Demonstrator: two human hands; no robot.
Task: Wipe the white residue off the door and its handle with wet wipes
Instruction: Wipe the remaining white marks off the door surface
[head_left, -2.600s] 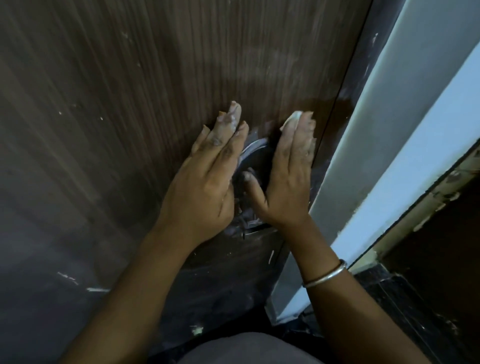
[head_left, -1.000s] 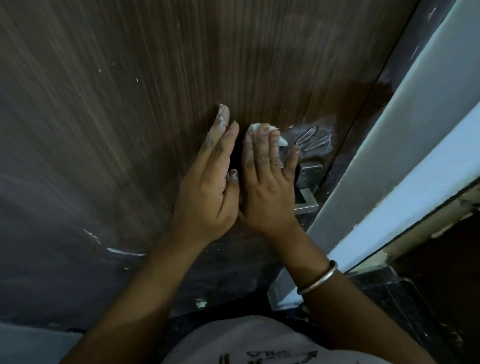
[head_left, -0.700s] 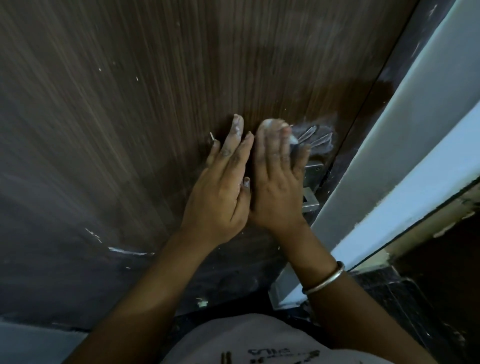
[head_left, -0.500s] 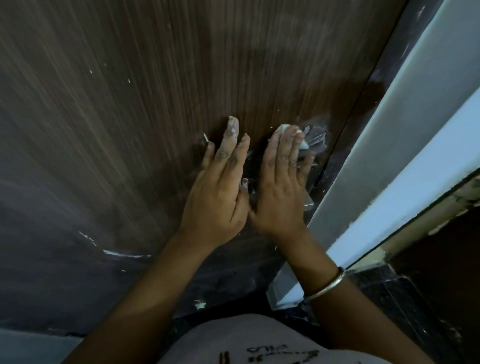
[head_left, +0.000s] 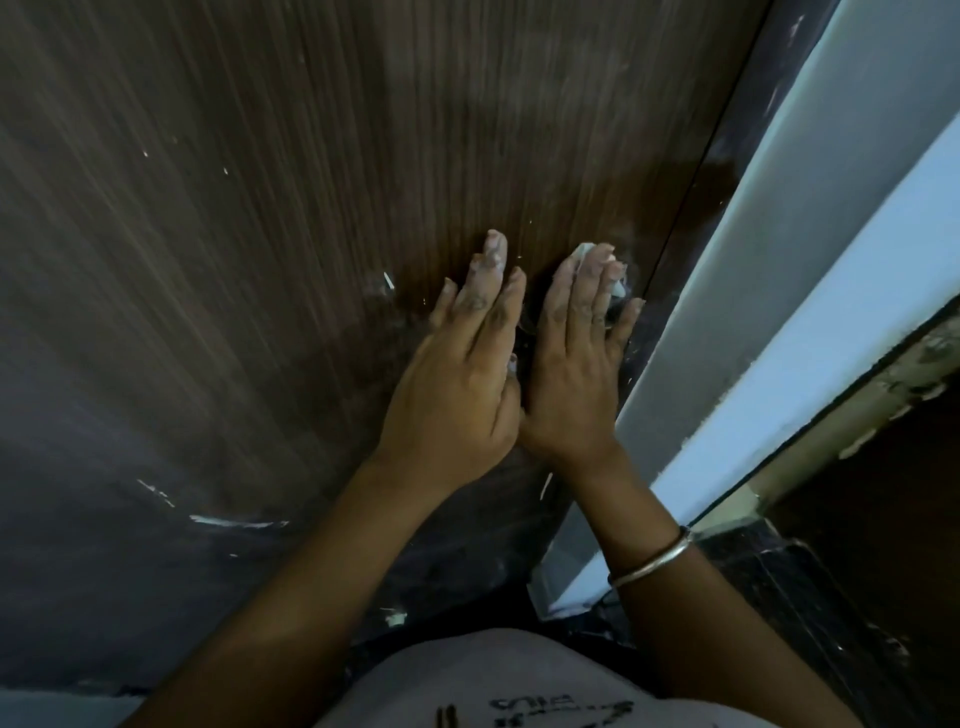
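Note:
The dark brown wood-grain door (head_left: 311, 182) fills most of the view. My left hand (head_left: 457, 384) lies flat against it with straight fingers, their tips smeared white. Right beside it, my right hand (head_left: 576, 364) presses a white wet wipe (head_left: 618, 288) flat onto the door near its right edge; only bits of the wipe show past the fingertips. The handle is hidden under my right hand. White residue streaks (head_left: 234, 521) remain low on the left, and small specks dot the door above.
The grey-white door frame (head_left: 769, 291) runs diagonally just right of my right hand. A dark tiled floor (head_left: 810, 613) lies below it. A small white scrap (head_left: 396, 618) sits at the door's foot. My grey shirt shows at the bottom edge.
My right hand slid with the wipe from beside my left hand to the right, over the handle and the white smear near the door edge. My left hand stayed flat in place.

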